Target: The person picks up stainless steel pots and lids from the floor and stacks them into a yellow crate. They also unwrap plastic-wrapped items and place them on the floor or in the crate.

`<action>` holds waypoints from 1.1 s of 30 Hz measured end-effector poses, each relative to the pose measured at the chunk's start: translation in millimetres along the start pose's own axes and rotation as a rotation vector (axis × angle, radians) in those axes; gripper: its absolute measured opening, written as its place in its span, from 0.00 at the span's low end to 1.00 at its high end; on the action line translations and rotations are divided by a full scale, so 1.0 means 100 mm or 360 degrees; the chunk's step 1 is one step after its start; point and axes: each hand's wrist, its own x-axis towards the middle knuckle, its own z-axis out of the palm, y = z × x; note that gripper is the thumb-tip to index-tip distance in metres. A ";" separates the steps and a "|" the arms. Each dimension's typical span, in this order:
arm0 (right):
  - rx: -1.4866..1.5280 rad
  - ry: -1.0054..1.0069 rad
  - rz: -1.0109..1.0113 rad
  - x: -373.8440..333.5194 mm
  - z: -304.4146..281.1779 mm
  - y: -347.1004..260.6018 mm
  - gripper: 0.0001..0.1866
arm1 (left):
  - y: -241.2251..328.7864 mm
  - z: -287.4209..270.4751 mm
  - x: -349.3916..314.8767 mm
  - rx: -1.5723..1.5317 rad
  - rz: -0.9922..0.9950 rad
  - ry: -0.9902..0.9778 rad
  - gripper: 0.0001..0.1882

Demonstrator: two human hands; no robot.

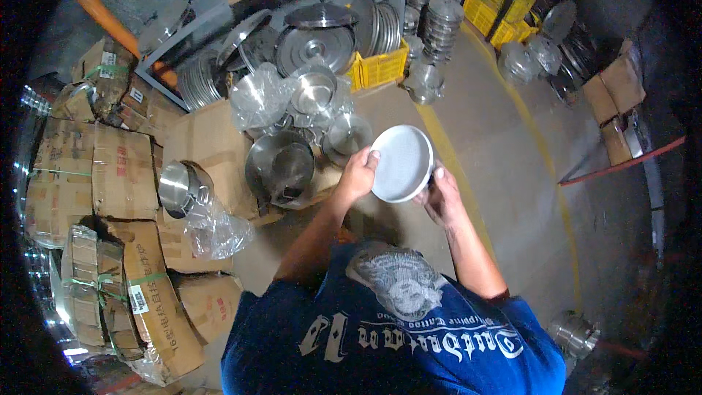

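Between my two hands is a round, shallow, pale grey dish (402, 164) with a raised rim, tilted so its flat inside faces up. My left hand (358, 174) grips its left edge, the thumb lying over the rim. On the other side my right hand (443, 197) is closed on the lower right edge, with some fingers hidden beneath. Just left of my left hand stand a steel pot (346, 137) and a large dark metal pan (280, 168). Behind them, a shiny pot (313, 92) sits in clear plastic wrap.
Cardboard boxes (124, 168) are stacked at the left, with a steel pot (175, 189) on them beside crumpled clear plastic (218, 232). Round lids (314, 50) and a yellow crate (379, 66) stand at the back. Stacked pots (443, 25) and yellow crates (504, 0) are farther right.
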 end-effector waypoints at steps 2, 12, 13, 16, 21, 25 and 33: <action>-0.0188 0.0194 0.0016 -0.03 -0.07 0.07 0.25 | 0.12 -0.05 -0.06 0.0382 0.0009 0.0242 0.19; 0.0286 0.0671 0.0798 0.00 -0.69 0.71 0.24 | -1.07 -0.19 -0.24 -0.0436 -0.0569 0.0128 0.27; 0.0217 0.0606 0.0805 0.03 -0.75 0.80 0.24 | -1.37 -0.30 -0.24 -0.0489 -0.0700 0.0256 0.28; -0.0141 0.0813 0.0999 0.12 -0.85 1.04 0.25 | -2.32 -0.71 -0.24 -0.0474 -0.1048 0.0549 0.27; -0.0634 0.0988 0.0696 0.27 -0.97 1.42 0.21 | -3.36 -1.43 -0.32 -0.0634 -0.1223 0.0293 0.23; -0.1609 0.1515 0.0930 0.14 -1.24 1.59 0.32 | -3.35 -1.61 -0.03 -0.0584 -0.1406 -0.0242 0.21; -0.1013 0.2214 0.0669 -0.95 -0.89 2.32 0.22 | -3.04 -1.55 0.63 0.0170 -0.1530 -0.0945 0.15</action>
